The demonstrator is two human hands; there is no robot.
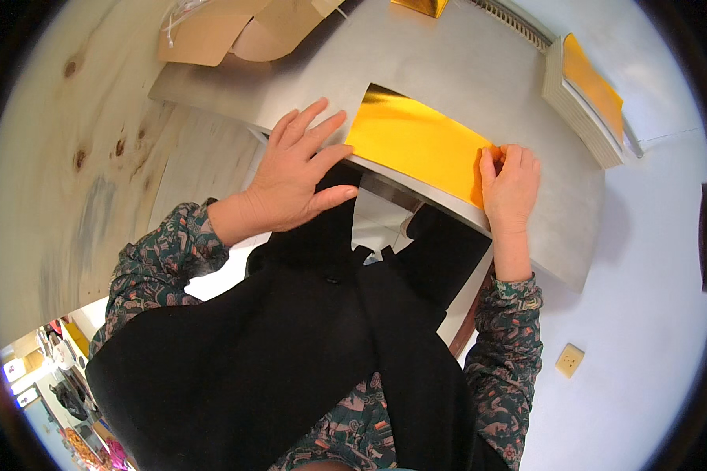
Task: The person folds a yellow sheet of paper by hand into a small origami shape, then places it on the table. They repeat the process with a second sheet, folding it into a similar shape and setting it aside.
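A sheet of shiny gold foil paper (418, 144) lies along the near edge of a grey table (477, 76). My left hand (297, 165) is at the sheet's left end, fingers spread and palm down, with a fingertip at its lower left corner. At the right end, my right hand (509, 182) has its fingers curled and pinches the sheet's edge, which lifts slightly there. The undersides of both hands are hidden.
At the right stands a stack of pale boards or sheets (583, 112) with gold foil on its face. An opened cardboard box (212, 35) is at the back left, and a gold object (424, 6) at the far edge. A plywood panel (94, 147) rises at left.
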